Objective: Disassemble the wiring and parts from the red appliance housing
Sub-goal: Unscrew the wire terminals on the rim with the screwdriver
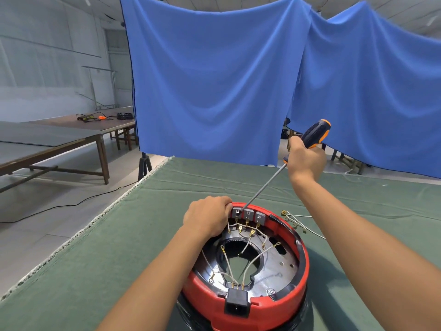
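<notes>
While tilted, screwdriver point(265, 185) tip-down toward housing point(262, 299)

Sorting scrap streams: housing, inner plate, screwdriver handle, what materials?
Red housing: likely moulded plastic, smooth semi-gloss rim. Inner plate: looks like dark glossy metal, reflective with punched holes. Screwdriver handle: apparently rubberised plastic, matte black-and-orange ribbed grip.

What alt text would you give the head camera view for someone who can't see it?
A right hand holds a screwdriver with its tip at the grey switches on the far rim of a red housing, which the left hand grips. Loose wires lie on the green table cover; blue cloths hang behind.
</notes>
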